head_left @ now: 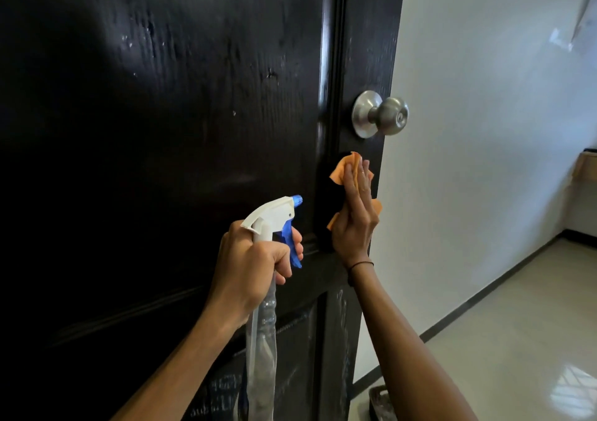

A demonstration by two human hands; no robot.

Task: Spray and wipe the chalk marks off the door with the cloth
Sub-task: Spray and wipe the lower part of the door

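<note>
A dark, glossy wooden door (161, 130) fills the left and middle of the head view. My right hand (353, 223) presses an orange cloth (345, 170) flat against the door's right stile, just below the knob, fingers straight. My left hand (255, 265) grips the neck of a clear spray bottle (261, 340) with a white and blue trigger head (277, 217), one finger on the trigger, nozzle aimed at the door. Faint white chalk marks (223, 388) show on the lower panel, and some small pale specks higher up.
A round metal door knob (379, 113) juts out above the cloth. Right of the door's edge are a white wall (484, 130) and a shiny tiled floor (517, 323). A dark object (379, 401) sits on the floor at the door's foot.
</note>
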